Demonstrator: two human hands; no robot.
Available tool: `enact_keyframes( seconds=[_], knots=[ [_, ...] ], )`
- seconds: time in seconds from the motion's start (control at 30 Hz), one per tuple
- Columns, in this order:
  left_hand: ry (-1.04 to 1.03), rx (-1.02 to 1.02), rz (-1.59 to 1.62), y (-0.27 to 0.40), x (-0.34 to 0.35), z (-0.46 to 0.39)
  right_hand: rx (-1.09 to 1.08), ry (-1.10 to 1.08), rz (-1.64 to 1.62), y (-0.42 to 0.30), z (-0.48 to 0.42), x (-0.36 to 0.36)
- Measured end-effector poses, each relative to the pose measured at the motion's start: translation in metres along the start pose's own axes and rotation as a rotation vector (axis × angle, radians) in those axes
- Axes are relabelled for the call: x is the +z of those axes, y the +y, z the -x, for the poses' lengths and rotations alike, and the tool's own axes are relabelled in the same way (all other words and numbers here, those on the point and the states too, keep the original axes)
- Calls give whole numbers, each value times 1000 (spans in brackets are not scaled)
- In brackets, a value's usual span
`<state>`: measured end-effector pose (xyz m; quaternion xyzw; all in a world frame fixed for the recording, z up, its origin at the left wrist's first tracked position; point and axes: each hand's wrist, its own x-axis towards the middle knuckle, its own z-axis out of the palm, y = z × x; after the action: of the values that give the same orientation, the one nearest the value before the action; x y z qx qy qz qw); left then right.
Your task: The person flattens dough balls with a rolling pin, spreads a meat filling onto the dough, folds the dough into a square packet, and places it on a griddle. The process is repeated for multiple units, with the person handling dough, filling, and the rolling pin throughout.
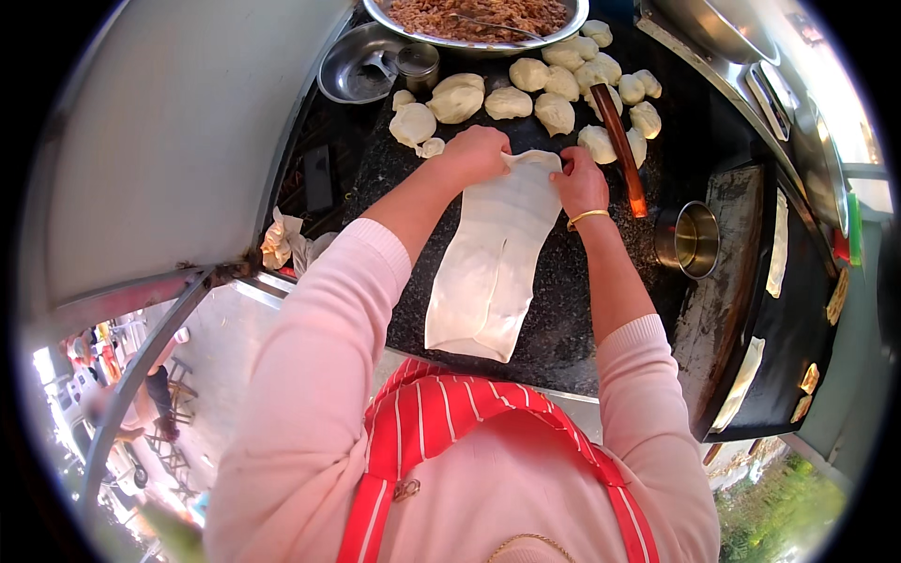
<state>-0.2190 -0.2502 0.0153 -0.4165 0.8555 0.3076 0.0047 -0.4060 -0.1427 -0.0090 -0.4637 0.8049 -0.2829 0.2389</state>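
Observation:
A long flat sheet of dough [493, 260] lies on the dark speckled stone worktop [563, 310], its near end close to the front edge. A seam or fold runs lengthwise along its near half. My left hand [479, 153] grips the far left corner of the sheet between thumb and fingers. At the far right corner, my right hand [583, 181] pinches the dough the same way. Just beyond both hands sit several dough balls [508, 103]. A brown wooden rolling pin [619, 149] rests tilted against some of them, right of my right hand.
A steel bowl of reddish filling [486, 48] stands at the back, beside a smaller metal bowl [345, 67] and a lidded jar [418, 65]. At right are a metal cup of yellowish liquid [693, 241] and a black griddle [781, 352] carrying dough strips [739, 386].

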Motion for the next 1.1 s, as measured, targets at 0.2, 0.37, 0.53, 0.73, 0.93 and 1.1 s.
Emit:
enact_keyframes(
  seconds=[0.2,0.37,0.53,0.73,0.93,1.1],
  knots=[
    [-37,51,253,-2,-4,19,-93,-28,-294,26,1,10],
    [-109,104,391,11,-27,56,-107,-67,-880,39,32,1],
    [-97,338,313,18,-45,160,-64,-43,-801,-1,156,-50],
    [66,620,17,2,16,264,-128,-53,-426,24,284,-29],
    [120,540,-125,-16,68,302,-513,-34,-75,34,299,-1],
    [181,370,-202,-2,65,324,-911,-24,75,34,292,-17]
  ],
)
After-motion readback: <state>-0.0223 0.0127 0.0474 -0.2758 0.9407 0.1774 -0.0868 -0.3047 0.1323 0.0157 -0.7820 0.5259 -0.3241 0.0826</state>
